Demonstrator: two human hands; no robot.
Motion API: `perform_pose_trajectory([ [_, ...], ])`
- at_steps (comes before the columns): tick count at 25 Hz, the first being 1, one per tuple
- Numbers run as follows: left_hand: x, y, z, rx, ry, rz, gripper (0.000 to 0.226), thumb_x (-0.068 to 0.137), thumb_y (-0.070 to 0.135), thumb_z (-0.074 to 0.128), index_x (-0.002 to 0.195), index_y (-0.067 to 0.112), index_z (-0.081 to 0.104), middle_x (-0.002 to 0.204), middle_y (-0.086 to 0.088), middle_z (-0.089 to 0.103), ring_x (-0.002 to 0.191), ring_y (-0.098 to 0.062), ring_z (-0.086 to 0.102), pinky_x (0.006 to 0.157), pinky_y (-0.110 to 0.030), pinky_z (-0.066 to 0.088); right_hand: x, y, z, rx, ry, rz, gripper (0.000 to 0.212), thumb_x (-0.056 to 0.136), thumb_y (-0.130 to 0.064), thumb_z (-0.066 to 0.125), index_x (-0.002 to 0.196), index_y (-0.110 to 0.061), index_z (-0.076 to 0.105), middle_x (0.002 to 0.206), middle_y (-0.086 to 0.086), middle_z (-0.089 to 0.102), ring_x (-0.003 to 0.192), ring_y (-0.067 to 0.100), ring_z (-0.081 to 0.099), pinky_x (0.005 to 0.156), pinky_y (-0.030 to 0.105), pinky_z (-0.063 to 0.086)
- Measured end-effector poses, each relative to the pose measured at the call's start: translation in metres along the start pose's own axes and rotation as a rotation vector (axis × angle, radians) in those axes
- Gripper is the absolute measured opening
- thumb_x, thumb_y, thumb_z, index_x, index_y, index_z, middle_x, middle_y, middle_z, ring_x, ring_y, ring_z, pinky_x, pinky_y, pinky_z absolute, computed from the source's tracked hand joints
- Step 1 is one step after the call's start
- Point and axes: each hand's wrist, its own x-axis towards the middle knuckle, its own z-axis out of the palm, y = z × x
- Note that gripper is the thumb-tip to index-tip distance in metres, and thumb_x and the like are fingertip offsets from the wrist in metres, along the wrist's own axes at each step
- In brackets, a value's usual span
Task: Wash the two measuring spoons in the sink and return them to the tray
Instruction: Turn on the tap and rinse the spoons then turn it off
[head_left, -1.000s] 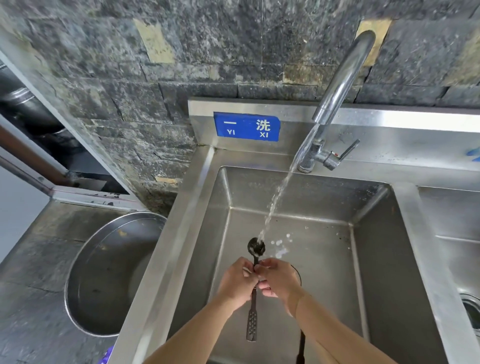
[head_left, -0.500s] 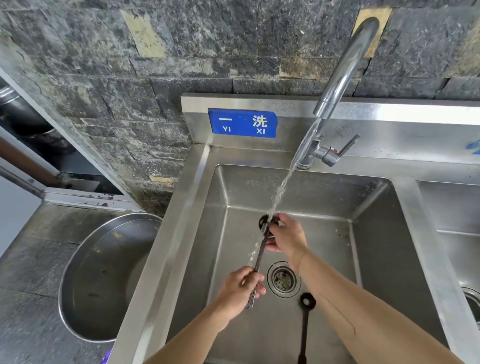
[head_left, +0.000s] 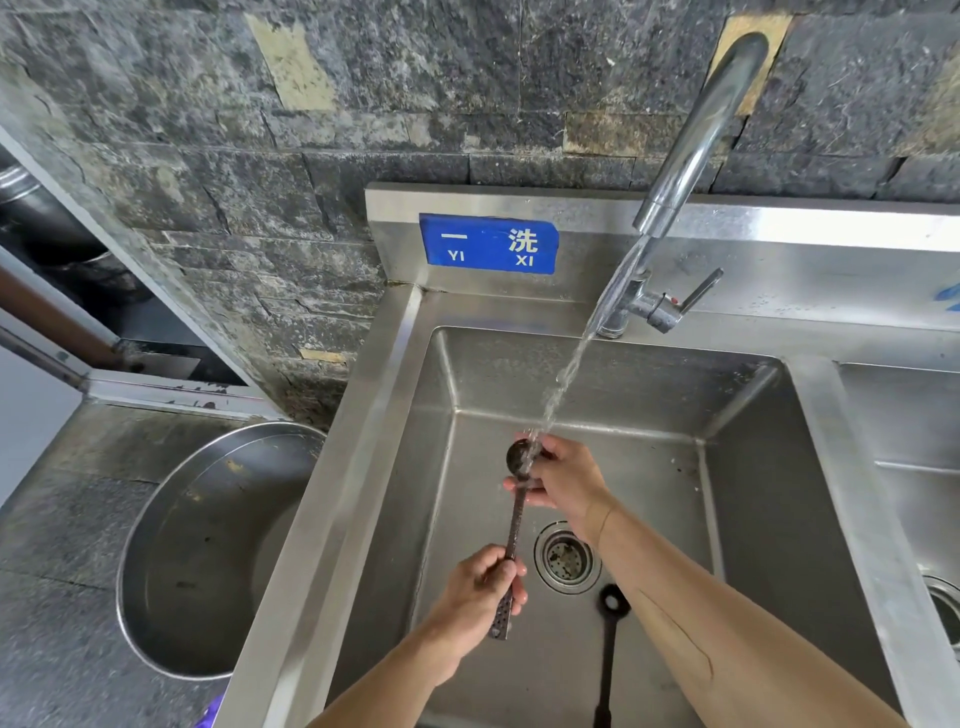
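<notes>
Perforated metal spoon (head_left: 514, 525): left grip (head_left: 480, 597) clamped on handle, right grip (head_left: 563, 480) clamped around round bowl under stream (head_left: 571, 369).

We hold 1 measuring spoon (head_left: 514, 525) under the faucet (head_left: 691, 150) stream, left hand (head_left: 480, 603) gripping its handle, right hand (head_left: 563, 478) at its bowl; second spoon (head_left: 608, 649) lies in the sink (head_left: 753, 519).

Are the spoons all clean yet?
Not yet. Nothing looks finished. One spoon is under the water: left hand grips its handle, right hand rubs the bowl. The other spoon lies in the sink, waiting. No tray shows, so returning both is left.
</notes>
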Motion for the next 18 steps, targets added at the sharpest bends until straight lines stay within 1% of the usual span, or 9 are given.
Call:
perform_pose_trajectory([
  [2, 0.000, -0.001, -0.002, -0.006, -0.002, 0.001, 0.018, 0.102, 0.008, 0.041, 0.102, -0.002, 0.056, 0.072, -0.007, 0.058, 0.064, -0.017, 0.051, 0.061, -0.021, 0.042, -0.004, 0.001, -0.004, 0.078, -0.060, 0.011, 0.042, 0.090, 0.012, 0.056, 0.117, -0.017, 0.069, 0.109, 0.015, 0.070, 0.081, 0.028, 0.077, 0.067, 0.031, 0.063],
  [4, -0.002, -0.002, -0.001, -0.011, -0.022, 0.006, 0.017, 0.102, 0.008, 0.042, 0.099, 0.000, 0.057, 0.073, -0.008, 0.059, 0.064, -0.017, 0.053, 0.058, -0.018, 0.043, -0.008, 0.001, -0.005, 0.031, 0.026, -0.026, 0.032, 0.092, 0.002, 0.061, 0.114, -0.018, 0.071, 0.108, 0.017, 0.072, 0.076, 0.029, 0.077, 0.064, 0.031, 0.063],
  [6, -0.005, -0.003, 0.002, -0.031, -0.013, 0.003, 0.017, 0.101, 0.009, 0.044, 0.097, 0.001, 0.059, 0.072, -0.009, 0.060, 0.062, -0.016, 0.054, 0.053, -0.017, 0.043, -0.012, 0.003, -0.005, -0.029, 0.049, -0.026, 0.029, 0.098, -0.008, 0.055, 0.124, -0.017, 0.065, 0.107, 0.015, 0.071, 0.075, 0.028, 0.077, 0.064, 0.032, 0.063],
  [7, -0.005, -0.004, 0.003, -0.045, 0.012, 0.002, 0.017, 0.101, 0.009, 0.044, 0.097, 0.000, 0.059, 0.071, -0.009, 0.060, 0.060, -0.016, 0.053, 0.051, -0.017, 0.042, -0.015, 0.005, -0.005, -0.014, -0.008, -0.016, 0.032, 0.099, -0.009, 0.053, 0.129, -0.018, 0.059, 0.110, 0.014, 0.069, 0.079, 0.028, 0.077, 0.067, 0.032, 0.063],
  [9, -0.003, -0.008, 0.002, -0.040, 0.078, 0.015, 0.018, 0.100, 0.010, 0.047, 0.097, -0.001, 0.060, 0.069, -0.009, 0.060, 0.060, -0.017, 0.052, 0.051, -0.020, 0.041, -0.021, 0.009, -0.007, 0.055, -0.141, 0.008, 0.046, 0.096, -0.007, 0.058, 0.136, -0.029, 0.047, 0.116, 0.012, 0.068, 0.087, 0.026, 0.077, 0.073, 0.033, 0.063],
  [11, 0.000, -0.011, 0.002, 0.044, 0.151, 0.062, 0.017, 0.098, 0.011, 0.052, 0.096, 0.001, 0.066, 0.070, -0.008, 0.063, 0.060, -0.016, 0.053, 0.057, -0.022, 0.044, -0.027, 0.011, -0.009, 0.019, -0.146, 0.009, 0.057, 0.089, -0.009, 0.070, 0.133, -0.034, 0.044, 0.112, 0.013, 0.072, 0.087, 0.026, 0.077, 0.076, 0.038, 0.063],
  [14, 0.002, -0.011, 0.001, 0.138, 0.304, 0.131, 0.014, 0.091, 0.013, 0.064, 0.096, 0.015, 0.076, 0.073, -0.003, 0.071, 0.065, -0.012, 0.060, 0.067, -0.018, 0.047, -0.028, 0.009, -0.005, -0.095, -0.021, 0.000, 0.041, 0.085, -0.017, 0.075, 0.120, -0.020, 0.052, 0.103, 0.013, 0.073, 0.087, 0.028, 0.076, 0.074, 0.045, 0.063],
  [16, 0.006, -0.008, 0.000, 0.032, 0.378, 0.123, 0.018, 0.086, 0.014, 0.071, 0.102, 0.019, 0.077, 0.081, 0.006, 0.075, 0.073, -0.005, 0.067, 0.072, -0.012, 0.048, -0.025, 0.002, -0.003, -0.056, -0.042, 0.007, 0.030, 0.093, -0.016, 0.065, 0.119, -0.012, 0.052, 0.103, 0.017, 0.074, 0.088, 0.029, 0.075, 0.075, 0.043, 0.063],
  [18, 0.011, -0.004, -0.004, -0.126, 0.384, 0.046, 0.018, 0.083, 0.020, 0.074, 0.100, 0.027, 0.076, 0.076, 0.016, 0.071, 0.068, -0.001, 0.065, 0.069, -0.012, 0.050, -0.021, -0.007, -0.005, 0.033, -0.116, 0.008, 0.022, 0.095, -0.010, 0.060, 0.117, -0.007, 0.056, 0.109, 0.013, 0.074, 0.091, 0.027, 0.076, 0.075, 0.037, 0.063],
])
